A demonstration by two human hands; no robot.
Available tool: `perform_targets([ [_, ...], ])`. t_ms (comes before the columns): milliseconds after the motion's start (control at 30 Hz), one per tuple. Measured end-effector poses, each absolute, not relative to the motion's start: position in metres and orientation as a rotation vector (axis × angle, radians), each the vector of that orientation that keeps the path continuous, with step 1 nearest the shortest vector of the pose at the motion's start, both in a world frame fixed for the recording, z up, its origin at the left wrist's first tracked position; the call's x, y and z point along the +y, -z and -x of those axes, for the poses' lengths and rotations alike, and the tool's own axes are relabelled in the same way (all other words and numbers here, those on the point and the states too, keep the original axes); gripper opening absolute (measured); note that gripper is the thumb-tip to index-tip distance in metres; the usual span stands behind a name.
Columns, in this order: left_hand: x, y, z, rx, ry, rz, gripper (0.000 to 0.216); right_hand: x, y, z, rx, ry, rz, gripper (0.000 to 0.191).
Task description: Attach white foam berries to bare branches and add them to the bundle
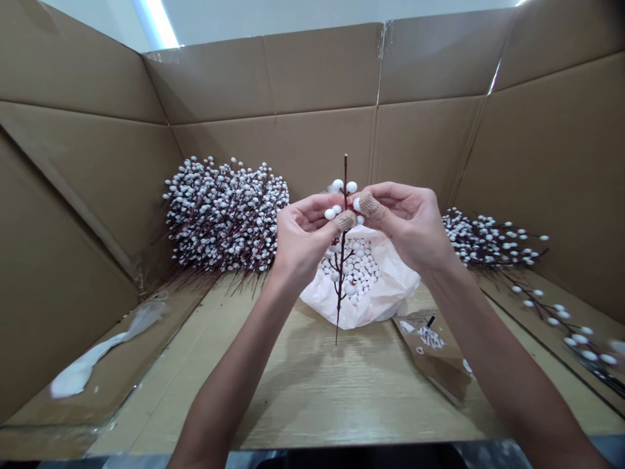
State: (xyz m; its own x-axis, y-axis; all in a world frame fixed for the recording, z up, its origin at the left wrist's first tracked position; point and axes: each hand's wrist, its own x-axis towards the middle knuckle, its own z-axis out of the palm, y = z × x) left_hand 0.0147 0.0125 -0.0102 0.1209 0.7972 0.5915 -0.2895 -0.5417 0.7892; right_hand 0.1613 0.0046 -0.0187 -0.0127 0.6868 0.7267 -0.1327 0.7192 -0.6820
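Note:
A thin dark-red berry stem (344,303) stands upright between my hands, with side twigs low down and several round white berries (336,185) near its top. My left hand (303,238) pinches the stem, its taped thumb (345,220) pressed against it. My right hand (405,225) closes from the other side, its taped thumb (371,205) on a white berry (357,204). Fingers hide the stem's middle. Below my hands, a crumpled translucent plastic bag (390,293) holds many loose white berries (356,270).
A large heap of finished white-berried sprays (224,215) leans on the left cardboard wall (83,182), and a smaller heap (488,241) lies at right. A torn cardboard scrap (430,345) rests on the wooden table (312,397). A white plastic wrap (92,358) lies at left.

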Motion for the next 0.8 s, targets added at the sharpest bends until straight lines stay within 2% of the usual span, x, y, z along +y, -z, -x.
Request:
perform_targets([
  [400, 0.018, -0.005, 0.012, 0.564, -1.243, -1.652, 0.044, 0.003, 0.014, -0.166, -1.435, -0.7, 0.524, 0.017],
  [800, 0.021, -0.002, 0.005, 0.419, -1.511, -1.376, 0.034, 0.001, 0.02, -0.152, -1.415, -0.832, 0.555, 0.019],
])
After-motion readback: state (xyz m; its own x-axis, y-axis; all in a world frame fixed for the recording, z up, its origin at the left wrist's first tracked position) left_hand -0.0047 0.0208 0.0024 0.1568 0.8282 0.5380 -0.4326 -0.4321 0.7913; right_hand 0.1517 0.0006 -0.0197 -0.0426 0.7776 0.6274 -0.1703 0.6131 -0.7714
